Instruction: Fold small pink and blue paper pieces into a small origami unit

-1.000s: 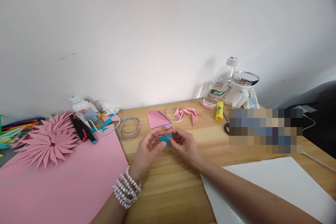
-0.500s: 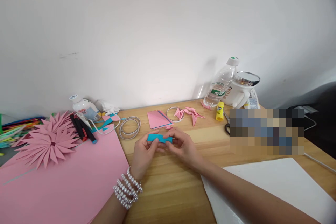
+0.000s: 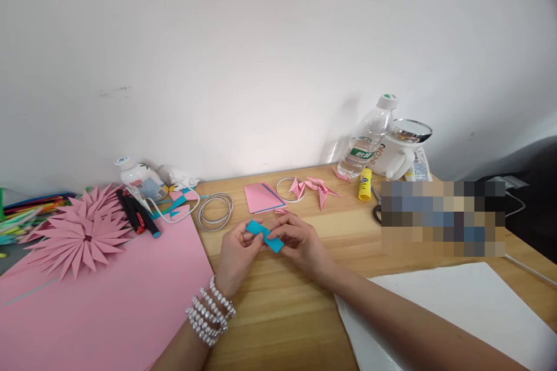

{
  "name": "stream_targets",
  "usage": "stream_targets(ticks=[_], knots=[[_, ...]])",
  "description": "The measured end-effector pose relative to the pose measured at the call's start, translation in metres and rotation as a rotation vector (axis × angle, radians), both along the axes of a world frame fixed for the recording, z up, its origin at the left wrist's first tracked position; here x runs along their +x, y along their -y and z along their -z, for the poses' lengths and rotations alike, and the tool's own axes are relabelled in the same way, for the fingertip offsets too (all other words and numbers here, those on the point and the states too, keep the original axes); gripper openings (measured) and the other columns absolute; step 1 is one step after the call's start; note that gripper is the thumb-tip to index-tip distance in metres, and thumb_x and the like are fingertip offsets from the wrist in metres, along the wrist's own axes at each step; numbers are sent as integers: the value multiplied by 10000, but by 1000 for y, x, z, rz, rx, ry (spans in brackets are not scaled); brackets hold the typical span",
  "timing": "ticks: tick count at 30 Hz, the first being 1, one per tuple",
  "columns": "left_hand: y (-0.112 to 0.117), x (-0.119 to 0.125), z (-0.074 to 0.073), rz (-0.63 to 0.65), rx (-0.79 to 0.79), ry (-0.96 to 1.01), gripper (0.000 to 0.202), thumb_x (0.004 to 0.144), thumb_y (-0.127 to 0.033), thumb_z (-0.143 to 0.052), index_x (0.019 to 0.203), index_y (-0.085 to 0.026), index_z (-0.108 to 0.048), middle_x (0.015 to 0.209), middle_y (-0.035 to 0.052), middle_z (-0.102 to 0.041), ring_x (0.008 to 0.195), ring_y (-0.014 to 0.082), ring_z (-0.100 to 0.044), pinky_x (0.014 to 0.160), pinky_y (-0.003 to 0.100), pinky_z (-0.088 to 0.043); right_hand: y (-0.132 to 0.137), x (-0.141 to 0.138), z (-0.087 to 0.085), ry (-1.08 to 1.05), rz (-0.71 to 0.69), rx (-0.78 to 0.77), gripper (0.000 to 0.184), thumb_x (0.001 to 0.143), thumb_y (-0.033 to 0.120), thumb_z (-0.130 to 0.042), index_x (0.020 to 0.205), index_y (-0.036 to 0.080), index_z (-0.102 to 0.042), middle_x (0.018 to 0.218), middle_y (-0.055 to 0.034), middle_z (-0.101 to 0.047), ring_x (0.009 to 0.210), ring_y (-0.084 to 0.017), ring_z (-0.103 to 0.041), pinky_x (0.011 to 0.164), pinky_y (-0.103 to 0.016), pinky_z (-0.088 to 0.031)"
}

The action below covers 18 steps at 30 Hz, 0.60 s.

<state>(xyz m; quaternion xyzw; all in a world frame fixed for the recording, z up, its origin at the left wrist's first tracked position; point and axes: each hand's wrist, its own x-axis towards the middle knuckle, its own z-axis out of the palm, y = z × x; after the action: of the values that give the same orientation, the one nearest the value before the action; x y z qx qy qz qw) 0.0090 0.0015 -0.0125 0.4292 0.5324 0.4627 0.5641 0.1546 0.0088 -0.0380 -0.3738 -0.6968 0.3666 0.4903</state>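
Observation:
A small strip of blue paper [image 3: 273, 242] slants down to the right between my two hands, above the wooden table [image 3: 278, 313]. My left hand [image 3: 240, 246] pinches its left part, thumb on top. On the right part, my right hand [image 3: 298, 240] grips it between thumb and fingers. Just beyond my fingers lie pink paper squares [image 3: 260, 197] with a blue edge showing. Folded pink paper pieces [image 3: 322, 190] rest to the right of them, one overlapping a thin ring [image 3: 282, 188].
Pink folded-paper stars [image 3: 87, 237], black markers [image 3: 134, 211] and large pink sheets [image 3: 113, 307] occupy the left. A coiled cable [image 3: 215, 211] lies behind my left hand. A water bottle [image 3: 363, 142], mug [image 3: 398, 151], glue stick [image 3: 365, 184], scissors [image 3: 376, 208] and white board [image 3: 448, 307] are at right.
The blue paper strip has turned from nearly level to slanting, its right end now lower and nearer me. Both hands keep their hold, with the right fingers shifted slightly.

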Motion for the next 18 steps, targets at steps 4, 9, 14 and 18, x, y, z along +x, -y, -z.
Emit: stream_targets(ticks=[4, 9, 14, 18], knots=[[0, 0, 1, 19, -11, 21, 419, 585, -246, -676, 959, -109, -548, 676, 25, -682, 640, 177, -657, 674, 323, -537, 0, 1, 2, 1, 21, 4, 67, 717, 268, -611, 732, 245, -672, 782, -50, -571, 713, -160, -547, 579, -272, -476], [1, 1, -3, 51, -42, 10, 402, 586, -263, -681, 935, -136, -525, 676, 26, -690, 630, 188, -663, 654, 326, -545, -1, 2, 0, -35, 30, -43, 70, 727, 254, -602, 730, 221, -664, 803, -51, -590, 732, -157, -566, 629, -283, -485], [1, 2, -5, 36, -14, -16, 300, 589, -288, -685, 813, -150, -541, 693, 36, -698, 637, 198, -665, 657, 333, -548, -2, 1, -1, -128, 6, -194, 107, 714, 297, -608, 741, 201, -648, 819, -51, -628, 769, -173, -582, 677, -304, -493], [2, 2, -2, 40, 31, -39, 244, 610, -288, -674, 777, -164, -546, 722, 35, -702, 670, 204, -670, 700, 342, -543, -3, 1, -2, -220, 1, -370, 186, 694, 338, -618, 754, 161, -618, 735, -38, -642, 684, -156, -591, 660, -292, -483]])
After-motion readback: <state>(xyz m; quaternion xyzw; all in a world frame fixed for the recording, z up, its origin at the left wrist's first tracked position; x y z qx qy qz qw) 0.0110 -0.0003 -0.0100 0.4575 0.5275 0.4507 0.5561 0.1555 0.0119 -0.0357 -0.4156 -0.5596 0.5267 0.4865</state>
